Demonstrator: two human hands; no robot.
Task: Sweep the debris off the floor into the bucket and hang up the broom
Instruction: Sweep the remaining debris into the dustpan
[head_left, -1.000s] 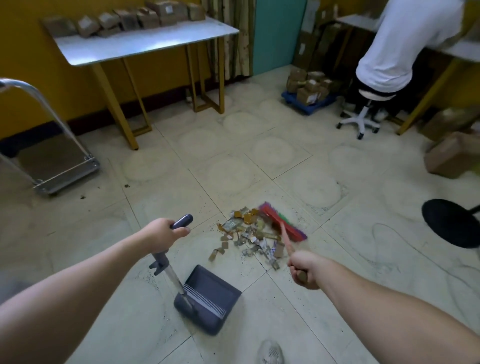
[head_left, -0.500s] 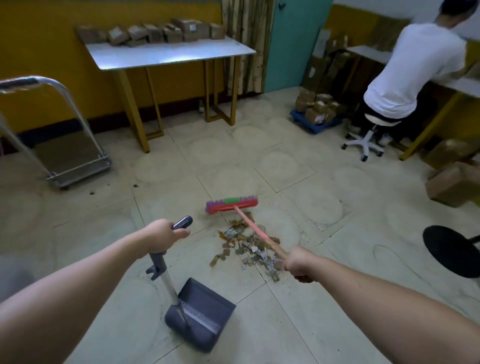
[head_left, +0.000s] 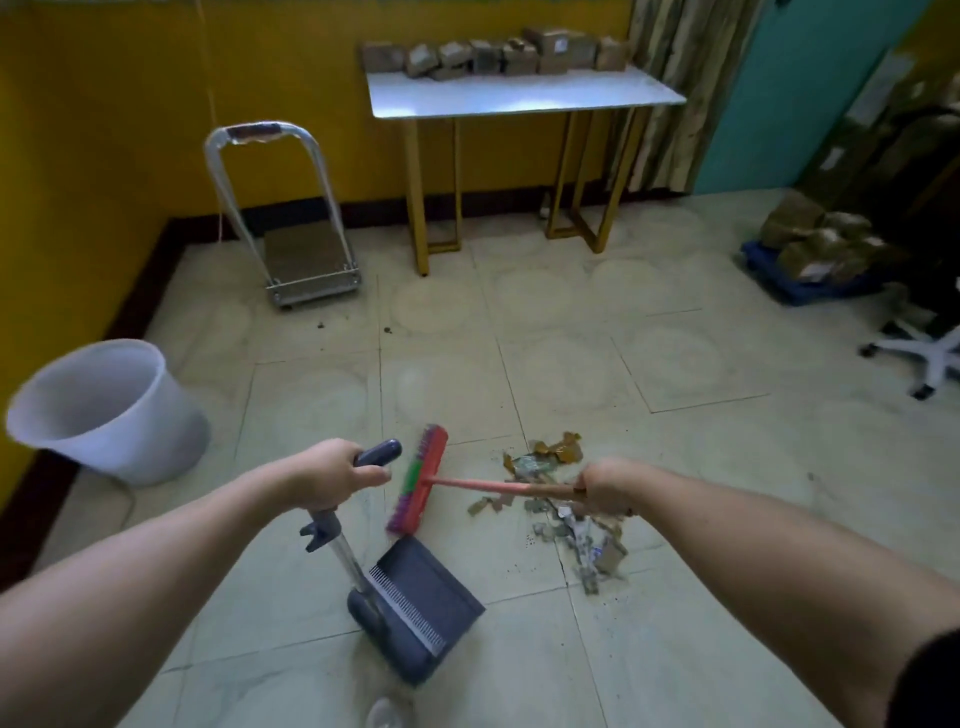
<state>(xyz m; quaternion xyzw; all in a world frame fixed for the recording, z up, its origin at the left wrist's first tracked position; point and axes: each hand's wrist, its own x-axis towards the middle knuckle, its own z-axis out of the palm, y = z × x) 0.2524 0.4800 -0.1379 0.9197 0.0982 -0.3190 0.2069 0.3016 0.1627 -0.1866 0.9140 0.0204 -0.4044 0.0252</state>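
Observation:
My left hand (head_left: 332, 478) grips the dark top handle of a long-handled grey dustpan (head_left: 421, 597), whose pan rests on the floor tiles with its mouth facing right. My right hand (head_left: 605, 488) grips the pink handle of a broom (head_left: 421, 486); its red head with green and purple bristles hovers left of the debris, just above the dustpan. A pile of cardboard and paper debris (head_left: 566, 509) lies on the floor under and beyond my right hand. A white bucket (head_left: 104, 410) stands by the yellow wall at the left.
A metal hand trolley (head_left: 306, 260) stands against the yellow wall. A white-topped table (head_left: 519, 93) with yellow legs carries several brown parcels. More parcels sit on a blue pallet (head_left: 810, 291) at the right, beside a white chair base (head_left: 919, 358).
The view has swung left, bringing the bucket into sight. The broom head has moved from beyond the debris to its left side, near the dustpan. My left hand keeps its hold on the dustpan handle.

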